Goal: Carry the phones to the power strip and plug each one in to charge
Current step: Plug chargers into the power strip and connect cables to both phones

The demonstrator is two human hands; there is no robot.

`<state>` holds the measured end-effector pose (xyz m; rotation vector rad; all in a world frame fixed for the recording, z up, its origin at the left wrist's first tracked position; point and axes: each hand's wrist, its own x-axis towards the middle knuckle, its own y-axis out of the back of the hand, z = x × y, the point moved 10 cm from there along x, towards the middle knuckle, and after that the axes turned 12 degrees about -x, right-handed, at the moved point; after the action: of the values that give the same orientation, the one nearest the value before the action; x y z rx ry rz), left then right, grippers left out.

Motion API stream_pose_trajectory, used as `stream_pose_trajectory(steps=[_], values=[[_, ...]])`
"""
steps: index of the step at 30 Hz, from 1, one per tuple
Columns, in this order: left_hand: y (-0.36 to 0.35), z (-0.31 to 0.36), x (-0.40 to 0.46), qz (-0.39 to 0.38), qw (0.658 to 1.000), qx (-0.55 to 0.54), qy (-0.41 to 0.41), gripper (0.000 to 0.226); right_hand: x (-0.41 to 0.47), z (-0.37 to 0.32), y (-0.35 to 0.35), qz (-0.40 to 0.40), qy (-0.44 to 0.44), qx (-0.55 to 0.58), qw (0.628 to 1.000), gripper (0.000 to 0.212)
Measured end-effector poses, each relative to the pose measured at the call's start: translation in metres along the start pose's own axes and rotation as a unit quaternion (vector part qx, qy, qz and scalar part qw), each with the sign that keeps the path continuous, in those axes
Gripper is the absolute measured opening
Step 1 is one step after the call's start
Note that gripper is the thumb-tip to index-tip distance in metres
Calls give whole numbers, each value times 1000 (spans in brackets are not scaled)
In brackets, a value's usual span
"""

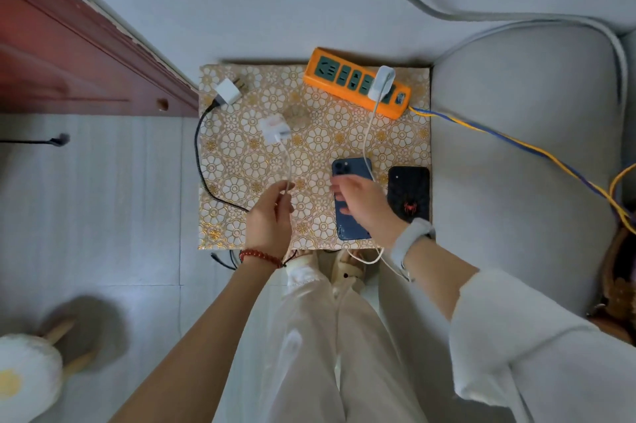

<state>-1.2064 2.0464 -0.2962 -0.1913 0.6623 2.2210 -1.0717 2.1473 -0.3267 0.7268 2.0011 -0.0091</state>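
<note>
An orange power strip point(347, 78) lies at the far right of a small flower-patterned table point(241, 161). A white charger point(381, 82) is plugged into it, and its white cable runs down to a blue phone point(347, 226) lying face down. Beside it on the right lies a black phone point(409, 192) with a red spider mark. My left hand point(270, 219) pinches the white cable of a second white charger point(273, 128), which hangs blurred above the table. My right hand point(364, 204) hovers over the blue phone, fingers spread.
A third white charger point(228, 91) with a black cable point(199, 161) lies at the table's far left corner. A grey sofa point(516, 161) borders the table on the right, a red-brown wooden frame point(86, 44) on the left. The strip's blue-yellow cord point(516, 143) crosses the sofa.
</note>
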Motion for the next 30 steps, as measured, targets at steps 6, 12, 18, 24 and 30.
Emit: stream_pose_trajectory(steps=[6, 12, 18, 24, 30], values=[[21, 29, -25, -54, 994, -17, -97, 25, 5, -43, -42, -135, -115, 402, 898, 18], [20, 24, -25, -117, 989, -26, -88, 19, 18, -57, -22, -40, -95, 282, 954, 11], [22, -35, -12, -178, 981, 6, 76, 13, 33, -106, 37, 88, 67, -150, 982, 19], [32, -3, 21, -97, 994, -30, 33, 11, 33, -149, 88, 224, 174, -339, 897, 20], [39, 34, 61, -29, 998, -41, -35, 18, 42, -166, 125, 326, 179, -423, 826, 21]])
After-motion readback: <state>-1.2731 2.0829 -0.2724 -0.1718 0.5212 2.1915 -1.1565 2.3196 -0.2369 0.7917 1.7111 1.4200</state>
